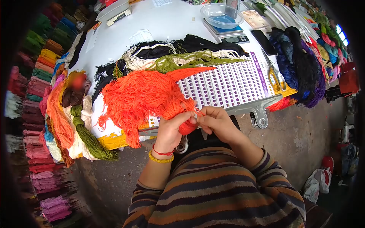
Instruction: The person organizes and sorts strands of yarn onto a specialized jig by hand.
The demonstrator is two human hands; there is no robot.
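A large loose mass of orange yarn [140, 91] is spread over the near part of the table. My left hand [171, 131] is closed round a gathered bundle of this yarn [176, 108] at the table's front edge. Against the right side of the bundle, my right hand [216, 123] is closed in a pinch, with thin orange strands at its fingertips. A tiny pale spot shows between the two hands; what it is I cannot make out. Behind the bundle lies a white card with rows of purple dots [224, 85].
Black yarn [213, 45], white yarn [133, 60] and olive yarn [182, 62] lie behind the orange mass. Scissors [273, 76], a phone [264, 41] and a scale [234, 38] bearing a clear bowl [220, 17] are at the right. Coloured skeins [61, 121] hang over the left edge.
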